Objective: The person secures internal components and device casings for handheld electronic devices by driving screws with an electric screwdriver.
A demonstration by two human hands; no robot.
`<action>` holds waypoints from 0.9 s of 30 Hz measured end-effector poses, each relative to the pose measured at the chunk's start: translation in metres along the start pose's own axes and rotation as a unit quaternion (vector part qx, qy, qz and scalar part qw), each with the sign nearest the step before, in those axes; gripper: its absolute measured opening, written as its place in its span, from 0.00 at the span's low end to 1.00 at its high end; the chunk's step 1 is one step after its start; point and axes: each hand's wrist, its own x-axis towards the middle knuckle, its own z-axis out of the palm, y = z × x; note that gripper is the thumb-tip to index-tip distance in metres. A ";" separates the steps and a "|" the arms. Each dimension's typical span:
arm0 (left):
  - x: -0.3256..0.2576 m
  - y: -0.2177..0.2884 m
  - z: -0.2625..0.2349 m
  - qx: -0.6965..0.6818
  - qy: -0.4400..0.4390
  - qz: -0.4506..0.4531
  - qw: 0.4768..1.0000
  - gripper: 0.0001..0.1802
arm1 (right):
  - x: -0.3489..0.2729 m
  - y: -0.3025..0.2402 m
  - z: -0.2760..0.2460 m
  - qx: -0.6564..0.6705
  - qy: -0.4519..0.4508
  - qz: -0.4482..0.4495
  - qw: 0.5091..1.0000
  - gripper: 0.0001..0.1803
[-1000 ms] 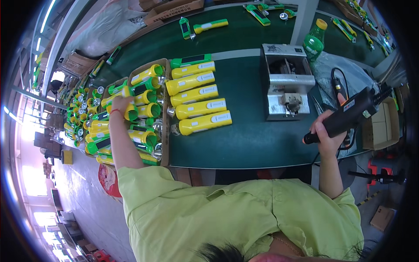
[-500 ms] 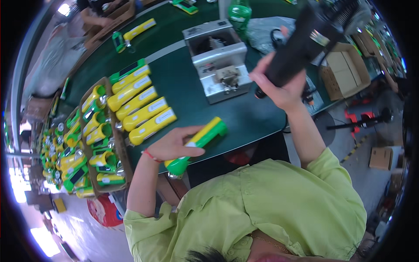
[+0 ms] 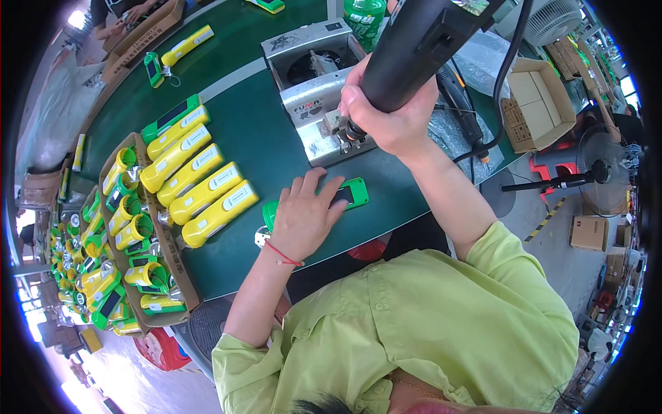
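Note:
A black electric screwdriver (image 3: 424,52) is gripped in my right hand (image 3: 393,114), tilted with its tip down at the front of the silver metal screw feeder (image 3: 314,100). Whether a screw sits on the tip cannot be made out. My left hand (image 3: 303,207) lies over a green and yellow flashlight (image 3: 357,192) near the table's front edge, fingers bent across it. Its green side with a dark panel faces up, and the hand covers its middle. To the left, several yellow flashlights (image 3: 217,214) lie side by side in a slanted row.
A cardboard box (image 3: 187,283) of flashlights stands left of the row. Behind the feeder is a green bottle (image 3: 365,17). Another screwdriver (image 3: 460,103) lies on bubble wrap at right, near an open carton (image 3: 522,131). A cable (image 3: 498,110) hangs beside my right forearm.
My right hand has brought the screwdriver left and down to the feeder. My left hand has laid the raised flashlight on the table, green side up.

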 end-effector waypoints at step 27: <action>0.014 0.025 0.022 0.044 0.069 -0.045 0.996 0.26 | -0.041 0.001 -0.010 -0.027 0.007 0.182 0.983 0.33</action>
